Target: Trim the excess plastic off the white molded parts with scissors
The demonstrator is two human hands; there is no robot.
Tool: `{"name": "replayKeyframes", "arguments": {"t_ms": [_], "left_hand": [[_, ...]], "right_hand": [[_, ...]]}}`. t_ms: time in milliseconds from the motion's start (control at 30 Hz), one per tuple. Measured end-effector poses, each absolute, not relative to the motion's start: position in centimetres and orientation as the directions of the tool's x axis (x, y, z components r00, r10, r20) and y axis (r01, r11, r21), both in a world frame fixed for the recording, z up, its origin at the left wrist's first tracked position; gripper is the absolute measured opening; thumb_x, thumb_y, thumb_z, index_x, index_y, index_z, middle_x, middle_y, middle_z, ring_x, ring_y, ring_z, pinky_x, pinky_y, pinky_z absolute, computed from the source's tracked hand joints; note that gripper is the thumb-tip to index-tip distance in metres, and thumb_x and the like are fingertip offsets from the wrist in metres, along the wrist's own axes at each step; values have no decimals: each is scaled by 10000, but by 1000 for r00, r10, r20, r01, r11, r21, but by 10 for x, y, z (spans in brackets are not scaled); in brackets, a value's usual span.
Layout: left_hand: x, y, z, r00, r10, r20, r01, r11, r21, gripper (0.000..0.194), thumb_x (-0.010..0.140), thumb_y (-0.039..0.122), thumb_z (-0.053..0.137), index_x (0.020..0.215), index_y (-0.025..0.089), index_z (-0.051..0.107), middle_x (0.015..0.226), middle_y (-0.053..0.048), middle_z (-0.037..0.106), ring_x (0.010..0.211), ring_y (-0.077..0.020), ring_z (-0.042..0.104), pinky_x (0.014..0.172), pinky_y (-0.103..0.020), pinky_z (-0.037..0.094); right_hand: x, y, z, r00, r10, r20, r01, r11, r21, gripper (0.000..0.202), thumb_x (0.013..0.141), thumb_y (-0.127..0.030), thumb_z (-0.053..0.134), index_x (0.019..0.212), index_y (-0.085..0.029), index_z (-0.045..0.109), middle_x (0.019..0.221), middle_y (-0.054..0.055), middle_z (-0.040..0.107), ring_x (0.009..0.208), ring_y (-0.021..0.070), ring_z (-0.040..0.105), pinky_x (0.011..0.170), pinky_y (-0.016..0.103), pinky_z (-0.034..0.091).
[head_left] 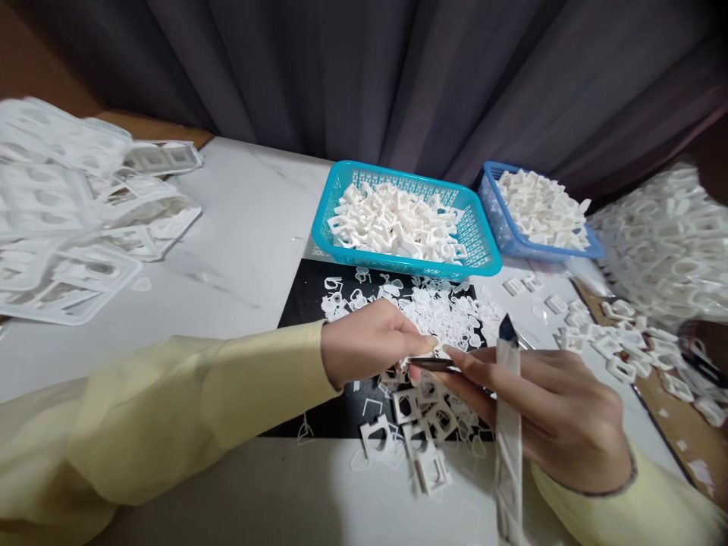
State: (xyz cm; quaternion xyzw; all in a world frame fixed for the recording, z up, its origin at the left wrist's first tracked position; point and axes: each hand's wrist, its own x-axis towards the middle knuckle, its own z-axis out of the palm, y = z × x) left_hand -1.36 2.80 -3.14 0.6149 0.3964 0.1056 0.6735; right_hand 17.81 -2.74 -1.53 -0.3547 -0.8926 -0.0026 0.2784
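My left hand (pixel 372 341) reaches in from the left with its fingers closed, thumb and forefinger pinching a small white plastic piece, mostly hidden. Against these fingertips lies a slim dark blade-like tool (pixel 431 365), gripped by my right hand (pixel 560 413). A pointed tool with a dark tip and white-wrapped handle (pixel 508 447) stands across the right hand's fingers; how it is held is unclear. Below the hands lie several white square frames with round openings (pixel 378 438). Thin white scraps (pixel 444 311) heap behind them on a black mat (pixel 304 303).
Behind the mat, a turquoise basket (pixel 406 267) holds many white parts; a blue basket (pixel 526 246) of similar parts stands to its right. Large white moulded sheets (pixel 62 212) pile up at left. At right are loose white frames (pixel 619 345) and a full clear plastic bag (pixel 668 235).
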Motion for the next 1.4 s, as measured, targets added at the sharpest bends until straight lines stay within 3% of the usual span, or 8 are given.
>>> {"name": "replayKeyframes", "arguments": {"t_ms": [333, 733, 1033, 1400], "left_hand": [[-15, 27, -21, 658, 643, -393, 354, 196, 914, 342, 782, 361, 498, 530, 155, 602, 562, -10, 569, 578, -136, 515, 520, -246, 342], [-15, 26, -21, 677, 618, -400, 360, 196, 912, 346, 823, 345, 454, 588, 136, 597, 633, -33, 587, 650, -149, 536, 610, -267, 392], [-14, 26, -22, 653, 627, -425, 352, 247, 903, 333, 807, 320, 454, 535, 152, 551, 588, -19, 562, 599, -138, 501, 589, -269, 372], [-13, 25, -15, 629, 642, -438, 279, 340, 898, 307, 777, 268, 510, 490, 160, 483, 539, 22, 458, 543, -107, 389, 567, -256, 327]], "right_hand": [[184, -28, -4, -504, 678, 535, 699, 684, -208, 202, 760, -220, 696, 945, -230, 617, 682, -5, 681, 488, 125, 617, 401, 258, 470], [181, -27, -7, -545, 680, 490, 690, 696, -199, 143, 781, -217, 678, 914, -181, 639, 718, 22, 699, 480, 104, 613, 416, 238, 461], [175, -32, -8, -576, 649, 497, 672, 722, -165, 234, 769, -146, 684, 988, -146, 601, 723, 38, 695, 556, 139, 647, 438, 263, 469], [180, -34, -8, -506, 691, 516, 714, 671, -198, 192, 773, -240, 687, 953, -197, 636, 641, 3, 668, 492, 122, 614, 430, 266, 464]]}}
